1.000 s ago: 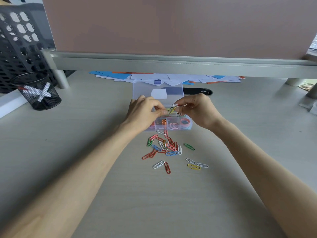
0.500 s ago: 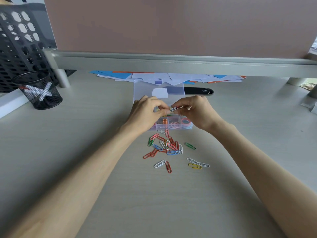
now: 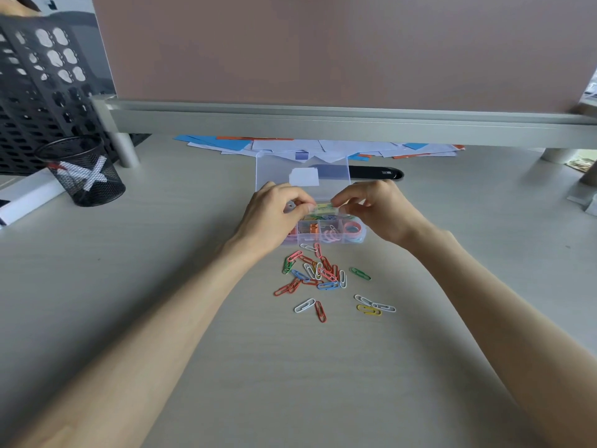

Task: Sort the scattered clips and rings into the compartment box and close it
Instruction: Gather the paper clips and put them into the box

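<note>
A clear compartment box (image 3: 358, 238) stands open on the desk, its lid (image 3: 271, 169) tilted up behind. Its front cells hold orange clips, pale clips and pink rings. My left hand (image 3: 274, 215) and my right hand (image 3: 378, 208) meet just above the box's back row. Both pinch a small bunch of paper clips (image 3: 323, 206), yellow and green, by its two ends. Several coloured paper clips (image 3: 318, 271) lie scattered on the desk just in front of the box, with a few more white and yellow ones (image 3: 374, 308) nearer me.
A black mesh pen cup (image 3: 84, 173) stands at the left, beside a black perforated rack (image 3: 35, 92). Loose white, blue and orange papers (image 3: 323, 147) lie under the grey shelf rail (image 3: 323, 121). A black pen-like object (image 3: 376, 173) lies behind the box.
Both hands stay pinched together over the box; the clips between them have dropped slightly, closer to the back compartments. The scattered clips have not moved.
</note>
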A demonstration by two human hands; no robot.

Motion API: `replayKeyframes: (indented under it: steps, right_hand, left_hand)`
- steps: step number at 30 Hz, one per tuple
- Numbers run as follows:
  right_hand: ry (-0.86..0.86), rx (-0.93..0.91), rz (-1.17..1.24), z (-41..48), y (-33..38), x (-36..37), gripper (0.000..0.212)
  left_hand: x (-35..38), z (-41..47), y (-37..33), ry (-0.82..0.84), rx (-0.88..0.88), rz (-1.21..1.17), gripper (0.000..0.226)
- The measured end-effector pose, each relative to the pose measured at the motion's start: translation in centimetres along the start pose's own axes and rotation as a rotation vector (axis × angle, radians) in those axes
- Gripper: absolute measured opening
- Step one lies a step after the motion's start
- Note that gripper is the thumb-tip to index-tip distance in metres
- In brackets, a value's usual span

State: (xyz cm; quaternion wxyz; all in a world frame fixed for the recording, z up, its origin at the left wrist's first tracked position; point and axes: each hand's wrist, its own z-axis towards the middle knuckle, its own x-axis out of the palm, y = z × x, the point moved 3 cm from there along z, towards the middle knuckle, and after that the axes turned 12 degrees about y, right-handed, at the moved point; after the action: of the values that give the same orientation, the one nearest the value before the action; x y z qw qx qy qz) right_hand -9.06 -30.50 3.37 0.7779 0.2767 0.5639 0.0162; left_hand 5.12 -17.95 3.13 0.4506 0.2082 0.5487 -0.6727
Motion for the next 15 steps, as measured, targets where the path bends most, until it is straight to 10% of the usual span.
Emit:
replayKeyframes:
  steps: [15]
  right_hand:
    - [0.004,0.109,-0.215,-3.3,0.3,-0.8,0.022]
  left_hand:
    - [-1.1,-5.6,0.1,-0.011,0.057,-0.053,0.008]
